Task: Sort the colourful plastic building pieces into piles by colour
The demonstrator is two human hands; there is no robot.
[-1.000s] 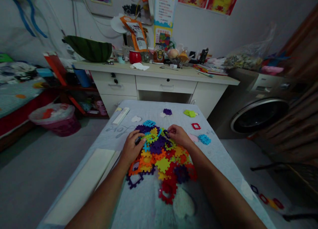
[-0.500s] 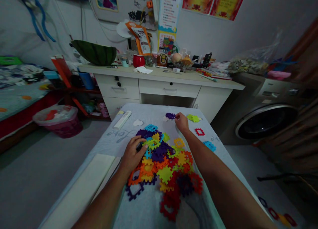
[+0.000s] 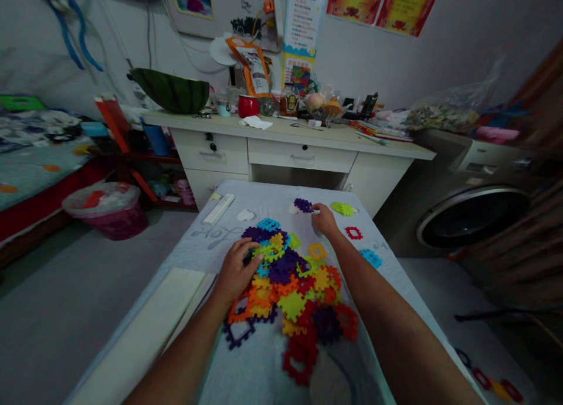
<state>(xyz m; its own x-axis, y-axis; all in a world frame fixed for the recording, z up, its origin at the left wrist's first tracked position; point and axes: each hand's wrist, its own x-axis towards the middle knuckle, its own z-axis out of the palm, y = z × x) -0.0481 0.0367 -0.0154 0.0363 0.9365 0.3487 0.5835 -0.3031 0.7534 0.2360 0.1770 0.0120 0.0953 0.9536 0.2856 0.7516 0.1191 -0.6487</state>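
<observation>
A heap of toothed plastic building tiles (image 3: 285,268) in purple, orange, yellow, green, blue and red covers the middle of the cloth-covered table (image 3: 193,249). My left hand (image 3: 237,269) rests on the heap's left side, fingers curved and thumb apart, close to a lime-green tile (image 3: 269,252); something dark shows between finger and thumb. Farther out, my right hand (image 3: 324,218) has its fingertips closed at the right edge of a purple tile (image 3: 303,205), which lies at the table's far side. Whether this is one tile or several stacked, I cannot tell.
Right of my right hand lie a green tile (image 3: 343,208), a red square frame (image 3: 353,233) and a blue tile (image 3: 370,258). A white strip (image 3: 219,209) lies at far left. Beyond stand a white desk (image 3: 303,156) and a washing machine (image 3: 470,206).
The view has shifted slightly. Both hands stay nearly in place, my right fingertips still at the purple tile's edge. The heap looks unchanged.
</observation>
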